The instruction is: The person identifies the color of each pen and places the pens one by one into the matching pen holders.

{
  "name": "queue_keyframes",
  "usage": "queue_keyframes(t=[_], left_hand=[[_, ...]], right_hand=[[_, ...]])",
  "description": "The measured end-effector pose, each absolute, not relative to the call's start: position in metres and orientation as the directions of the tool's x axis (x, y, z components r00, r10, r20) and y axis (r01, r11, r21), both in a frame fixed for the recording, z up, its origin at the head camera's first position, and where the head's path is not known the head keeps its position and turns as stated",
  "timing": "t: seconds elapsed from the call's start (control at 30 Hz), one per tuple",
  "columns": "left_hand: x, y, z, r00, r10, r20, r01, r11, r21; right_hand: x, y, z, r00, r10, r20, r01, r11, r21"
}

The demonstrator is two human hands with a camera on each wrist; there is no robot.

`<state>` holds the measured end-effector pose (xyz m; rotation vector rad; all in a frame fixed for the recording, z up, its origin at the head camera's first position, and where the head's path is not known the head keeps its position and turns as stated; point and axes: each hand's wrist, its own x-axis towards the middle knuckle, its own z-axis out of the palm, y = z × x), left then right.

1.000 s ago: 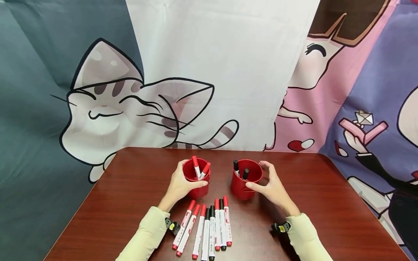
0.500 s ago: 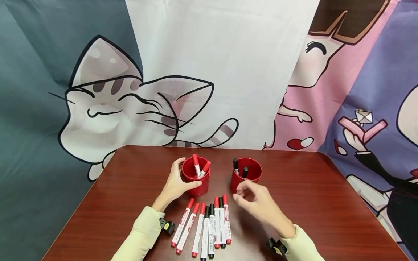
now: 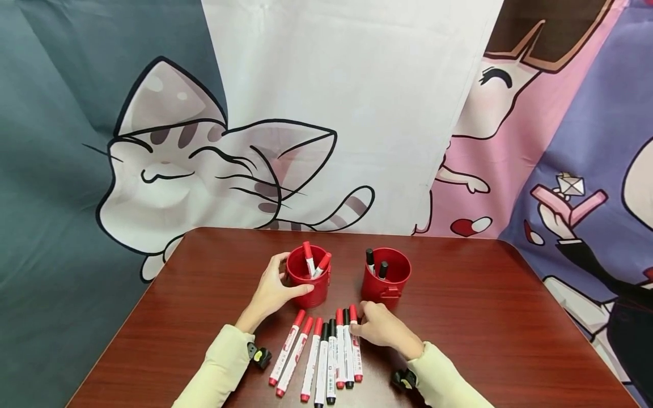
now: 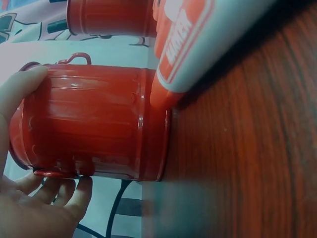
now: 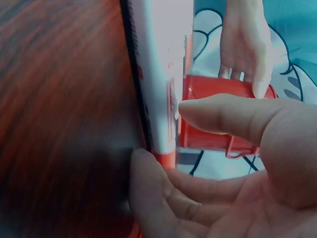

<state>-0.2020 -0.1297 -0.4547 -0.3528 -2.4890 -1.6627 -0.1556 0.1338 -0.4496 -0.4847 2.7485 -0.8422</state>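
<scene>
In the head view, my left hand [image 3: 269, 290] holds a small red bucket [image 3: 317, 294], its thumb at the front and its fingers round the far left side. Two red-capped markers [image 3: 309, 256] stand in that bucket. The left wrist view shows the thumb on the rim of the bucket [image 4: 94, 119] and the fingers by its handle. My right hand [image 3: 384, 326] is low at the row's right end, thumb and index finger around the capped end of a red marker [image 3: 356, 354]. In the right wrist view, a gap shows between thumb and fingertips beside the red marker [image 5: 161, 84].
A second red bucket [image 3: 382, 290], with two black-capped markers [image 3: 383, 270] in it, stands behind my right hand. Several red and black markers [image 3: 320, 362] lie in a row on the brown table [image 3: 214, 266]. A cartoon cloth [image 3: 388, 102] hangs behind.
My right hand has let go of the right bucket and moved down and left to the rightmost red marker. The left hand stays at its bucket.
</scene>
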Motion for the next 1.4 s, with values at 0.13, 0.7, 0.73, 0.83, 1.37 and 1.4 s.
queue_keyframes(t=[0.13, 0.7, 0.73, 0.83, 1.37, 1.4], left_hand=[[-0.203, -0.131, -0.454, -0.966, 0.118, 0.231, 0.259, 0.368, 0.893], [-0.181, -0.122, -0.42, -0.965, 0.143, 0.221, 0.259, 0.355, 0.898], [-0.181, -0.122, -0.42, -0.966, 0.142, 0.217, 0.254, 0.354, 0.9], [-0.182, -0.122, -0.42, -0.966, 0.141, 0.217, 0.254, 0.354, 0.9], [-0.181, -0.123, -0.42, -0.967, 0.134, 0.215, 0.249, 0.35, 0.903], [-0.181, -0.123, -0.42, -0.968, 0.133, 0.214, 0.248, 0.35, 0.903]], right_hand=[[-0.157, 0.128, -0.449, -0.929, -0.347, -0.128, -0.217, 0.792, -0.57], [-0.153, 0.123, -0.444, -0.962, -0.261, -0.074, -0.205, 0.878, -0.433], [-0.153, 0.123, -0.443, -0.961, -0.266, -0.069, -0.208, 0.869, -0.449], [-0.155, 0.125, -0.442, -0.961, -0.268, -0.065, -0.202, 0.842, -0.5], [-0.159, 0.117, -0.413, -0.962, -0.203, 0.182, -0.268, 0.586, -0.765], [-0.159, 0.116, -0.412, -0.957, -0.203, 0.208, -0.288, 0.564, -0.774]])
